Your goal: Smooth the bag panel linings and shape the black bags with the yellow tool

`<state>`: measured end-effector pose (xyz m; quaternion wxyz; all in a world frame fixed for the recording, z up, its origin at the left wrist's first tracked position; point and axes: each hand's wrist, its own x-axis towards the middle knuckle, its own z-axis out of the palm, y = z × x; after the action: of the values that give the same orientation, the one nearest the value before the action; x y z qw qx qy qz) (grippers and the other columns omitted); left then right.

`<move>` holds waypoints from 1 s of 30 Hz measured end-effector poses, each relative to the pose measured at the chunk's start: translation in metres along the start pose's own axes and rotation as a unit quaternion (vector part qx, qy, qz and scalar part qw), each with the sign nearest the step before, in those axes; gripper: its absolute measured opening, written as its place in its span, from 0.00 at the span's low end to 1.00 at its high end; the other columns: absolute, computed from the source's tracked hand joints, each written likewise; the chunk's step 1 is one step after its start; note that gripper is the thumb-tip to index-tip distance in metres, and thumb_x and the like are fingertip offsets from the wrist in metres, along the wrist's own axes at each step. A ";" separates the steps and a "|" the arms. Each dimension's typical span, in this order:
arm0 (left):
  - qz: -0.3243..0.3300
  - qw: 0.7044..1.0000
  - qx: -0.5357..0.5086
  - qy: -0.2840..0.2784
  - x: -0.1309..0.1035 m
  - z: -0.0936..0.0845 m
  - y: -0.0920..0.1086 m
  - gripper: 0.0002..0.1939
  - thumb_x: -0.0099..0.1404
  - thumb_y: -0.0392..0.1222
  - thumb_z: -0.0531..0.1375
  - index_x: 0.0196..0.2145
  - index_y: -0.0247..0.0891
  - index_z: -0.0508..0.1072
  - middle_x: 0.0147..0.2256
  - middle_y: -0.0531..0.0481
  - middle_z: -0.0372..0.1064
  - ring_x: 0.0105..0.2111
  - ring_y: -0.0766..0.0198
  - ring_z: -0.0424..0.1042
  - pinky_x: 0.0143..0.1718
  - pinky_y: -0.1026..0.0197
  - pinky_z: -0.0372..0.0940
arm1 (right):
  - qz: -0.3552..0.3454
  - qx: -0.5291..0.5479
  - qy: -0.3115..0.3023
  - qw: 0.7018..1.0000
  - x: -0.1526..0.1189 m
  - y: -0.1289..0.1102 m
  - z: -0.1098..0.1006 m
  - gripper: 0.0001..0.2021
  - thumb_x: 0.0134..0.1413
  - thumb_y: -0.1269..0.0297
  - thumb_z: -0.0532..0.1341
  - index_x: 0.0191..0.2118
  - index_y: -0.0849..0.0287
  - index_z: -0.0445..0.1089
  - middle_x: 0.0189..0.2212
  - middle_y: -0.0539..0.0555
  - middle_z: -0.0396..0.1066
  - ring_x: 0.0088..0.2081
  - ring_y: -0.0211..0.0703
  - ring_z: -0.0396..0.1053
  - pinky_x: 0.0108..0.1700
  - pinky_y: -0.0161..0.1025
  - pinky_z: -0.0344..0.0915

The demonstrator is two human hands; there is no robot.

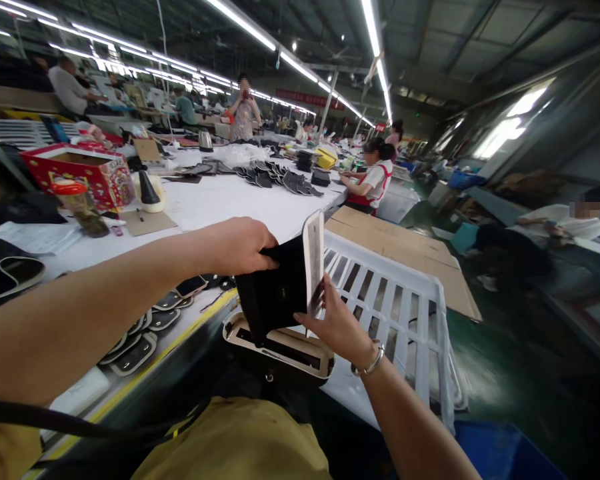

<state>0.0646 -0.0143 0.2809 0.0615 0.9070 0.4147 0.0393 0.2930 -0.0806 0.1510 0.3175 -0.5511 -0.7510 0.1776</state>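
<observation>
My left hand is closed on the upper left edge of a black bag piece, with fingers and thumb pinching it. This piece stands upright and has a small mark on its face and a pale-edged side strip on the right. My right hand grips the lower right of the same piece, thumb in front and fingers behind the strip. Just beneath lies a dark bag body with a cream rim and a round metal stud. Whether the two are joined I cannot tell.
A white slatted rack and a cardboard sheet lie to the right. Pale-edged black pieces lie left. Further back are a red box, a jar and a glue bottle. A co-worker works across the table.
</observation>
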 end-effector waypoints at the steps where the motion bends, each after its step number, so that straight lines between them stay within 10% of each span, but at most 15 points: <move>1: 0.000 1.000 -0.011 0.004 -0.001 0.003 0.001 0.16 0.58 0.50 0.55 0.33 0.38 0.77 0.23 0.52 0.70 0.23 0.66 0.64 0.26 0.67 0.54 | -0.002 -0.026 0.024 0.999 -0.003 0.000 0.000 0.46 0.49 0.55 0.63 0.66 0.59 0.33 0.60 0.66 0.51 0.59 0.58 0.53 0.57 0.56 0.56; 5: -0.012 0.997 -0.072 0.031 -0.010 0.021 -0.004 0.18 0.60 0.52 0.54 0.32 0.36 0.76 0.21 0.54 0.68 0.22 0.68 0.62 0.25 0.67 0.53 | -0.063 -0.116 0.112 0.985 -0.017 0.005 -0.004 0.40 0.54 0.68 0.54 0.66 0.62 0.28 0.65 0.67 0.36 0.61 0.57 0.49 0.57 0.56 0.56; 13: 0.070 0.990 -0.058 0.108 -0.011 0.079 -0.019 0.18 0.65 0.49 0.52 0.27 0.33 0.72 0.24 0.50 0.67 0.25 0.66 0.66 0.28 0.67 0.55 | -0.020 -0.087 -0.002 0.996 -0.027 0.020 -0.009 0.33 0.57 0.59 0.56 0.64 0.59 0.42 0.52 0.61 0.65 0.51 0.51 0.65 0.51 0.50 0.64; 20: 0.103 0.986 -0.123 -0.046 -0.030 0.117 -0.033 0.15 0.57 0.49 0.61 0.39 0.36 0.71 0.34 0.49 0.72 0.34 0.61 0.71 0.35 0.66 0.61 | -0.039 -0.109 -0.009 0.993 -0.039 0.028 0.002 0.28 0.58 0.65 0.53 0.62 0.59 0.47 0.51 0.62 0.65 0.50 0.51 0.66 0.51 0.52 0.64; 30: 0.102 0.995 0.000 -0.006 -0.032 0.153 -0.054 0.07 0.60 0.36 0.56 0.37 0.34 0.70 0.36 0.44 0.71 0.37 0.58 0.72 0.39 0.62 0.64 | -0.051 -0.204 -0.026 0.977 -0.041 0.024 0.041 0.32 0.51 0.79 0.50 0.63 0.62 0.45 0.51 0.62 0.62 0.51 0.50 0.62 0.52 0.49 0.64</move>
<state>0.0227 -0.0156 0.1213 0.0593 0.9447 0.3200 0.0400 0.2908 -0.1080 0.0942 0.1878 -0.5601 -0.8066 0.0184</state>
